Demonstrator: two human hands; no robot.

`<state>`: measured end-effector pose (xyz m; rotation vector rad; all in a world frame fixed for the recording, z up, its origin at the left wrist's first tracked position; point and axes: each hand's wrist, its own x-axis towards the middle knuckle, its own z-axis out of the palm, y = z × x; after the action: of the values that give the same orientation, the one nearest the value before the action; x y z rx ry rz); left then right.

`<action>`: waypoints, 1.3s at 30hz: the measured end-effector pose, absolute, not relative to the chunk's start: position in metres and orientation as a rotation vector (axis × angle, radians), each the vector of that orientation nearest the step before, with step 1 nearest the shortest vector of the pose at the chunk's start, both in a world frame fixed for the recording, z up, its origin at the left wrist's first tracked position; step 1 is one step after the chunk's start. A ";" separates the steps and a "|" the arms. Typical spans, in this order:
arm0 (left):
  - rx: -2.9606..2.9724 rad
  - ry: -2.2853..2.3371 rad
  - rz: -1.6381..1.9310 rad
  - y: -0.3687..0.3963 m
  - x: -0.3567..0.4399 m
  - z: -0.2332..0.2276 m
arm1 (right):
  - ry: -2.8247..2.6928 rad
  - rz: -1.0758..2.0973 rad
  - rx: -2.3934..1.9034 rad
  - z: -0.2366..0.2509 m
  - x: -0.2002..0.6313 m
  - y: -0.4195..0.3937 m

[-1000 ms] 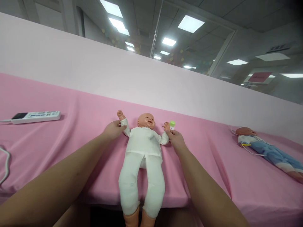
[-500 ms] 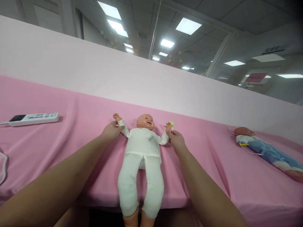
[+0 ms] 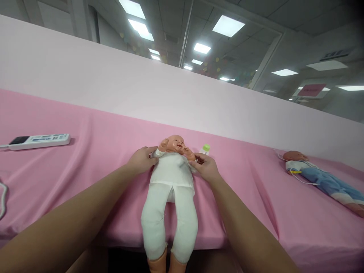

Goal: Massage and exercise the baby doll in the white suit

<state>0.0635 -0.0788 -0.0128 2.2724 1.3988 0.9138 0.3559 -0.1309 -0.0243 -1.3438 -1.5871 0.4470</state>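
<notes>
Pink-draped counter [image 3: 85, 159], pale pink wall behind. Doll in white suit [image 3: 172, 178] lies face-up at the front edge, legs hanging off. Left hand [image 3: 142, 161] grips its one wrist, right hand [image 3: 205, 167] grips the other (both arms folded in toward the face). Suit fully on. Small green-capped bottle [image 3: 205, 148] just beside. Remote [image 3: 38, 141] far left; second doll in blue [image 3: 318, 176] well apart, right.

White remote [image 3: 39, 141], green-capped bottle [image 3: 205, 149], blue-clad doll [image 3: 322, 176], pink sheet [image 3: 85, 159]
</notes>
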 end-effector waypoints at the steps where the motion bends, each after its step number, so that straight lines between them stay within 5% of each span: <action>1: 2.308 1.401 0.914 -0.079 0.065 -0.013 | -1.641 0.394 -1.361 -0.023 0.353 -0.133; 10: 2.495 1.356 0.872 -0.083 0.074 -0.019 | -1.935 0.006 -1.390 -0.015 0.339 -0.138; 27: 1.685 1.475 1.066 -0.059 0.056 -0.027 | -1.106 0.422 -1.656 -0.032 0.384 -0.116; 39: 1.256 1.316 1.229 -0.058 0.054 -0.018 | -1.180 0.451 -1.696 -0.044 0.398 -0.110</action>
<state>0.0541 -0.0582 -0.0182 1.2555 1.3160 1.2291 0.3982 -0.1097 -0.0435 -1.6957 -1.1796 0.4509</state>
